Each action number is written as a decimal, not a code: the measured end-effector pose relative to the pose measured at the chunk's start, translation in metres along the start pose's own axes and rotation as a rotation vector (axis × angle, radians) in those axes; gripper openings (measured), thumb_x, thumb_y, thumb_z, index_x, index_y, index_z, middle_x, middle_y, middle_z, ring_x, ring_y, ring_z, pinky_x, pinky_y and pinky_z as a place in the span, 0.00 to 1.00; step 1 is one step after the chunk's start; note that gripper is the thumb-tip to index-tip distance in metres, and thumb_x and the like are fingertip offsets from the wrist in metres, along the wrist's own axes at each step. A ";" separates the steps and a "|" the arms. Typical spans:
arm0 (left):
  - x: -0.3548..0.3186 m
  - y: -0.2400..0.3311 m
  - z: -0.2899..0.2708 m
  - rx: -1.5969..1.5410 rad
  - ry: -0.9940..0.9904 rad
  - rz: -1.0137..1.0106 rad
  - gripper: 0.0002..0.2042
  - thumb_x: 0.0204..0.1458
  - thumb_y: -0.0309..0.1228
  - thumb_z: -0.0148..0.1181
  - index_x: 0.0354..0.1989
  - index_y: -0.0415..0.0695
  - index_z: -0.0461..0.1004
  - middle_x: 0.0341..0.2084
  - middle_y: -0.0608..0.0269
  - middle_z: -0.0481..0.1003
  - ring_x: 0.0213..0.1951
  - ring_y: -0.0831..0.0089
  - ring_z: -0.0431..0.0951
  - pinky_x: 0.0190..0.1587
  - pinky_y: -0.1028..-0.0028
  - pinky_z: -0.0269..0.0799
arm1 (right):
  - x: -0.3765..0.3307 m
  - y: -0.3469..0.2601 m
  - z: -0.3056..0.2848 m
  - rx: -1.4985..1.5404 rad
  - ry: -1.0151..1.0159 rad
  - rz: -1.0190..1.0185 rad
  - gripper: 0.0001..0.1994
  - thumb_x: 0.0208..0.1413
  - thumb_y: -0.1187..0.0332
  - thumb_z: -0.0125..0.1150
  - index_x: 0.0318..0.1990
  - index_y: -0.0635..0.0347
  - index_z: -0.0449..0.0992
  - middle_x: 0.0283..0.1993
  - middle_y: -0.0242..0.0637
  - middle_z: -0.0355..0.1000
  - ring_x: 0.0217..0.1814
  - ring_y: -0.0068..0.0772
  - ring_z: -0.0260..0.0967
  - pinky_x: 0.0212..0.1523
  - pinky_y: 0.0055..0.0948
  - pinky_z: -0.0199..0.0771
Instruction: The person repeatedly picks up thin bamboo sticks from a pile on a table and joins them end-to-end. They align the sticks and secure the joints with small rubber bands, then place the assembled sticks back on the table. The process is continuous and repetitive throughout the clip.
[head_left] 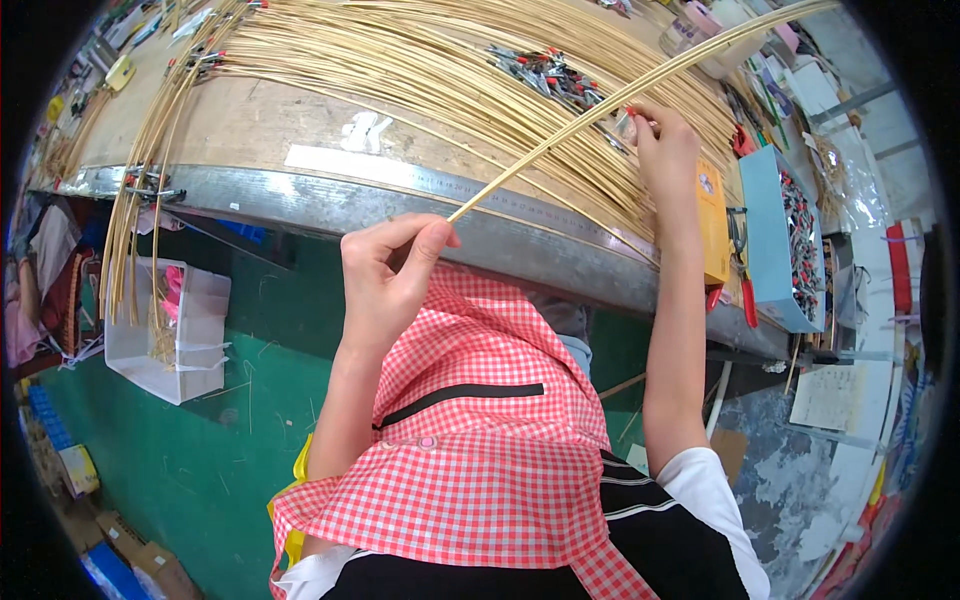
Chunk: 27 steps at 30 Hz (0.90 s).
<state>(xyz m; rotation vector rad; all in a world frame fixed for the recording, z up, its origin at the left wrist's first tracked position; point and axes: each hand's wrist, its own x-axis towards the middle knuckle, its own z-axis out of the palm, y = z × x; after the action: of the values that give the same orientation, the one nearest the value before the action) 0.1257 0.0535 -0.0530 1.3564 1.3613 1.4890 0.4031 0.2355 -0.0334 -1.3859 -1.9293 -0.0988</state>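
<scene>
My left hand [385, 268] pinches the near end of a slim bundle of bamboo strips [548, 148] between thumb and fingertips. The bundle slants up and away to the far right, above the bench. Close beside its middle, my right hand [668, 145] is closed on a small clip with a red tip [631, 111]; most of the clip is hidden by the fingers. Beneath lie many more long bamboo strips [400, 75] spread across the bench. A heap of metal clips [545, 76] with red and black tips rests on them.
A steel ruler [420, 180] lies along the bench's metal front edge [260, 200]. At right stand a light blue box [762, 220] of clips, a yellow packet [713, 225] and pliers [738, 235]. Clipped strips [122, 245] hang over the left edge above a white bin [200, 375].
</scene>
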 end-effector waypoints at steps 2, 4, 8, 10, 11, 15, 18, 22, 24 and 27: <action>0.000 0.000 0.000 -0.006 -0.003 -0.009 0.08 0.52 0.29 0.60 0.26 0.36 0.78 0.17 0.65 0.75 0.20 0.84 0.66 0.21 0.80 0.56 | -0.017 -0.019 -0.001 0.456 -0.062 0.112 0.08 0.54 0.72 0.58 0.38 0.67 0.78 0.24 0.37 0.73 0.22 0.22 0.68 0.24 0.22 0.68; 0.001 -0.001 0.000 -0.020 0.004 -0.006 0.09 0.53 0.29 0.59 0.26 0.36 0.78 0.17 0.66 0.74 0.20 0.85 0.66 0.21 0.81 0.56 | -0.035 -0.054 -0.007 0.679 -0.160 0.254 0.08 0.57 0.72 0.57 0.38 0.68 0.78 0.23 0.33 0.72 0.19 0.17 0.64 0.21 0.18 0.65; 0.001 0.000 -0.001 -0.022 0.001 -0.026 0.09 0.53 0.28 0.59 0.26 0.35 0.78 0.17 0.67 0.74 0.19 0.86 0.65 0.21 0.81 0.55 | -0.078 -0.102 -0.014 1.015 -0.432 0.540 0.10 0.59 0.72 0.53 0.40 0.70 0.77 0.27 0.36 0.72 0.20 0.18 0.65 0.23 0.18 0.69; 0.002 0.000 0.000 -0.017 -0.002 -0.024 0.09 0.54 0.29 0.59 0.26 0.35 0.77 0.16 0.70 0.71 0.19 0.87 0.62 0.20 0.82 0.52 | -0.094 -0.114 -0.010 1.224 -0.461 0.608 0.11 0.59 0.78 0.48 0.44 0.70 0.76 0.28 0.35 0.71 0.23 0.20 0.68 0.27 0.19 0.73; 0.002 -0.002 0.001 -0.024 0.003 -0.003 0.10 0.54 0.30 0.58 0.26 0.35 0.77 0.16 0.73 0.69 0.19 0.88 0.60 0.19 0.83 0.49 | -0.099 -0.115 -0.008 1.224 -0.474 0.587 0.11 0.58 0.79 0.47 0.45 0.70 0.75 0.28 0.35 0.70 0.24 0.21 0.69 0.29 0.20 0.74; 0.000 -0.006 0.002 -0.014 0.026 0.009 0.11 0.55 0.30 0.58 0.26 0.35 0.77 0.16 0.76 0.67 0.18 0.89 0.58 0.19 0.83 0.47 | -0.106 -0.114 -0.007 1.265 -0.509 0.526 0.15 0.56 0.82 0.47 0.51 0.70 0.72 0.31 0.35 0.69 0.30 0.23 0.70 0.39 0.26 0.77; 0.001 -0.003 0.002 0.011 0.020 0.028 0.11 0.55 0.30 0.58 0.25 0.35 0.77 0.16 0.76 0.67 0.18 0.89 0.58 0.19 0.83 0.47 | -0.106 -0.122 -0.015 1.422 -0.447 0.564 0.14 0.56 0.82 0.48 0.50 0.72 0.72 0.32 0.35 0.70 0.31 0.24 0.70 0.40 0.28 0.79; 0.001 -0.004 0.002 0.051 0.022 0.074 0.10 0.55 0.29 0.57 0.25 0.35 0.77 0.16 0.74 0.68 0.18 0.89 0.59 0.19 0.83 0.49 | -0.105 -0.134 -0.021 1.521 -0.387 0.592 0.12 0.57 0.80 0.51 0.49 0.73 0.72 0.34 0.39 0.72 0.32 0.24 0.71 0.38 0.29 0.80; 0.001 -0.001 0.004 0.064 0.022 0.108 0.10 0.55 0.28 0.57 0.25 0.34 0.77 0.16 0.72 0.69 0.19 0.88 0.60 0.20 0.83 0.50 | -0.105 -0.140 -0.021 1.535 -0.344 0.609 0.12 0.57 0.79 0.52 0.48 0.72 0.72 0.34 0.41 0.73 0.32 0.25 0.72 0.37 0.28 0.80; 0.000 0.003 0.004 0.088 0.014 0.107 0.10 0.54 0.27 0.56 0.25 0.34 0.77 0.16 0.70 0.70 0.19 0.87 0.62 0.20 0.83 0.51 | -0.107 -0.143 -0.018 1.583 -0.277 0.613 0.11 0.57 0.80 0.52 0.47 0.71 0.73 0.34 0.43 0.74 0.30 0.25 0.73 0.34 0.26 0.80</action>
<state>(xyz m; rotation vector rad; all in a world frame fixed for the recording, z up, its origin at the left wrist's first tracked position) 0.1303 0.0539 -0.0504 1.4971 1.3964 1.5257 0.3065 0.0846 -0.0359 -0.7161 -0.9930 1.5855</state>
